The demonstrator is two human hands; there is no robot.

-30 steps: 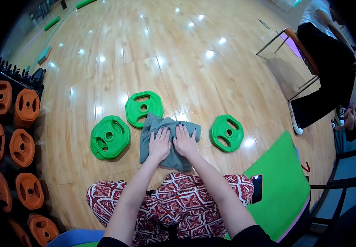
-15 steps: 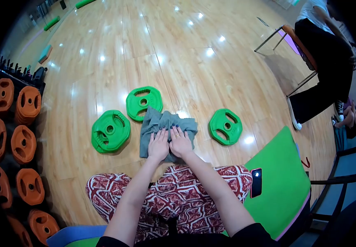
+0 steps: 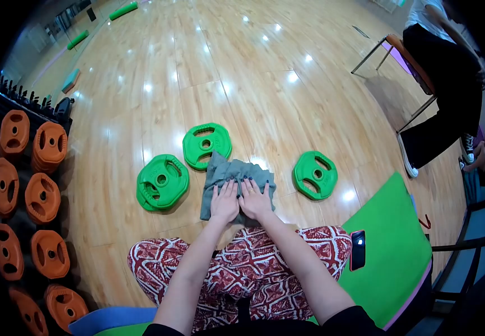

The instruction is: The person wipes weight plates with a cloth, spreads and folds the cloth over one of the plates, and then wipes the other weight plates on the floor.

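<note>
A grey-green cloth (image 3: 214, 193) lies rumpled on the wooden floor just in front of my crossed legs. My left hand (image 3: 225, 205) rests flat on its middle, fingers stretched forward. Beside it, my right hand (image 3: 255, 203) is also palm-down on the cloth, fingers spread a little, with a ring on one of them. Neither hand grips the fabric; whatever is under it is hidden. One green weight plate (image 3: 207, 159) touches or nearly touches the cloth's far corner. Another green weight plate (image 3: 162, 180) lies to the left, and a third green weight plate (image 3: 316, 187) to the right.
Orange weight plates (image 3: 50, 253) hang on a rack at the left. A green mat (image 3: 391, 235) with a phone (image 3: 358, 250) on it lies to my right. Farther right, a person in black trousers (image 3: 441, 73) sits on a chair (image 3: 421, 75). Foam rollers (image 3: 123, 10) lie far off.
The view has shifted slightly, so everything sits lower and farther right. The cloth looks more bunched at its far edge, and my hands are slightly nearer to me with fingers more spread.
</note>
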